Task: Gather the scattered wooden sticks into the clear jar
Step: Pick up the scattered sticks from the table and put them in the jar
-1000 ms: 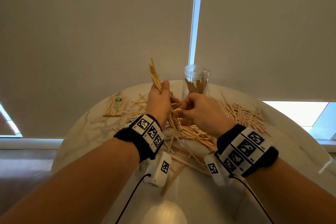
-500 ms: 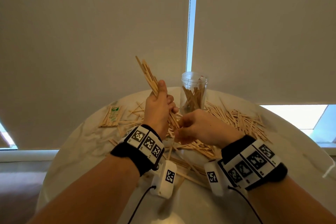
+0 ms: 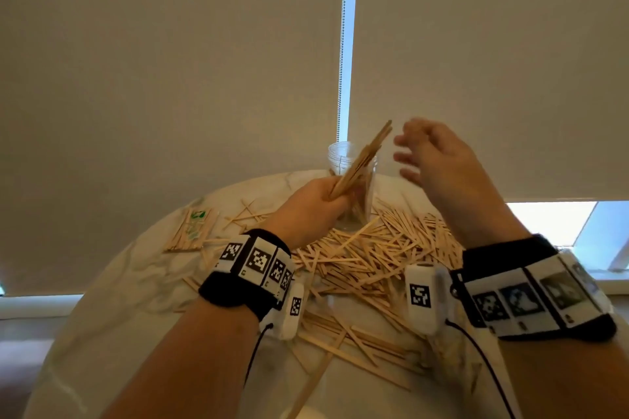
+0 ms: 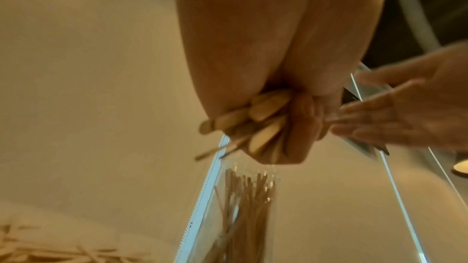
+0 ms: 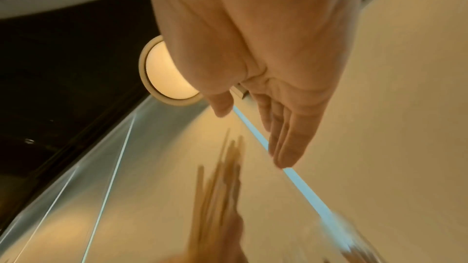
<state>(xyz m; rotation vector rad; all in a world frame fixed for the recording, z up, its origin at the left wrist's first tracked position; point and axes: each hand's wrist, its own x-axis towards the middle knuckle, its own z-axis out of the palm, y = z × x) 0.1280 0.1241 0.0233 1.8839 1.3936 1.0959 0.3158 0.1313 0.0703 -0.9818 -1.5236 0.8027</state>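
Head view, left hand: the left hand (image 3: 315,204) is gripping a bundle of thin pale wooden sticks (image 3: 362,160), fingers curled round its lower end.
Head view, axis: the bundle is slanting up and to the right, its free end lying across the mouth of the clear cylindrical plastic jar (image 3: 340,155), which is standing upright just behind the fist.
Head view, right hand: the right hand (image 3: 439,156) is hovering with fingers spread and holding nothing, just right of the bundle's tip; blurred.
Head view, surroundings: loose sticks (image 3: 371,258) are lying heaped on the round pale marbled bench (image 3: 112,282); a wrapped packet of sticks (image 3: 192,230) is sitting well apart to the left.
Left wrist view: the fist is clamping the stick ends directly above the jar (image 4: 243,213), which is already holding sticks.
Right wrist view: the palm is showing flat and empty, the bundle (image 5: 220,183) blurred below it.
Judgement: the left hand is nearer; the bundle needs turning upright, since the sticks already in the jar may be obstructing entry.
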